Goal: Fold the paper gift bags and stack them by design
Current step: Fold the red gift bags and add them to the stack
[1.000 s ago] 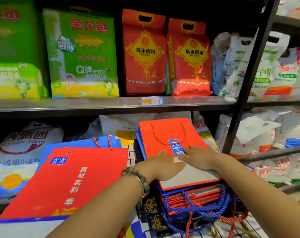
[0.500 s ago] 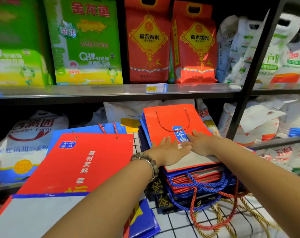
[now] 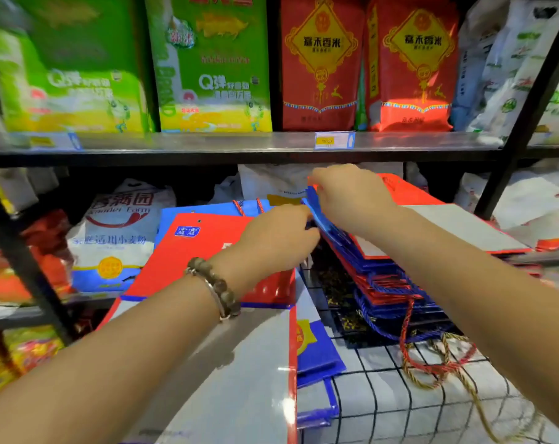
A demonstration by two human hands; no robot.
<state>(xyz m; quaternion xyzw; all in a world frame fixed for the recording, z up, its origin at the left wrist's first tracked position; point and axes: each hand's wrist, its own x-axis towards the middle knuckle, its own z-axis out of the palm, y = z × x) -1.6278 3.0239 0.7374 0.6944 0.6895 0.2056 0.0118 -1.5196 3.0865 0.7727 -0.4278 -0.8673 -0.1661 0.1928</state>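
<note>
On wire rack (image 3: 384, 398), right side: stack of folded bags (image 3: 457, 227). Right hand (image 3: 352, 197) curls fingers round its far blue edge. Left hand (image 3: 278, 238) touches same edge; fingers hidden, grip unclear. Red bag (image 3: 188, 261) lies beside.

A grocery shop aisle is showing here. A long metal shelf (image 3: 239, 145) is carrying a yellow price label (image 3: 334, 141) on its front edge. Above it, big green bags (image 3: 212, 65) and red bags (image 3: 320, 59) of rice are standing side by side, facing outward like stock on sale. White sacks (image 3: 502, 59) are crowding the right end, beyond a black upright post (image 3: 524, 113). On the lower level a flour sack (image 3: 118, 235) is leaning, and flat paper gift bags (image 3: 195, 251) are lying on a wire grid (image 3: 384, 395).
</note>
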